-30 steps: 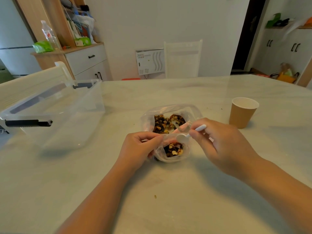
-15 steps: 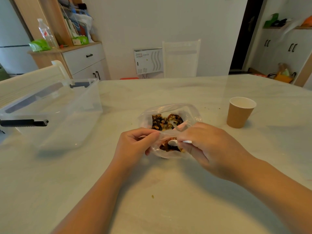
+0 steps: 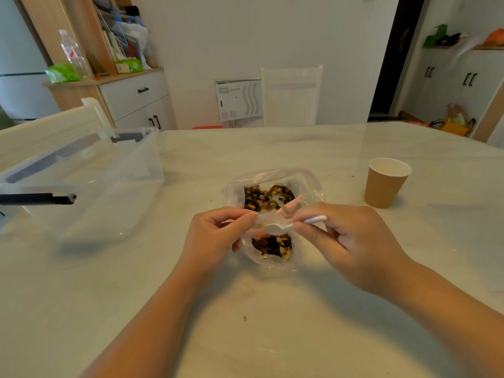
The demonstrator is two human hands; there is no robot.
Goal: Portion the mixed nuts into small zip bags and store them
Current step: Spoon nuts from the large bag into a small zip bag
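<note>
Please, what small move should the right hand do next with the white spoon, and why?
Probably carry the white spoon back into the large bag for another scoop. The right hand holds it above the small bag, its bowl looks empty, and the left hand pinches that bag's mouth open.

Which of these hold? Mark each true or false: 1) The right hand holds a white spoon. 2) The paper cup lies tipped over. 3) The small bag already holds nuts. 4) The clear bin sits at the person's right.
1) True: the right hand pinches the white spoon over the small bag, whose rim the left hand holds.
2) False: the paper cup stands upright.
3) True.
4) False: the clear bin sits at the left.
</note>
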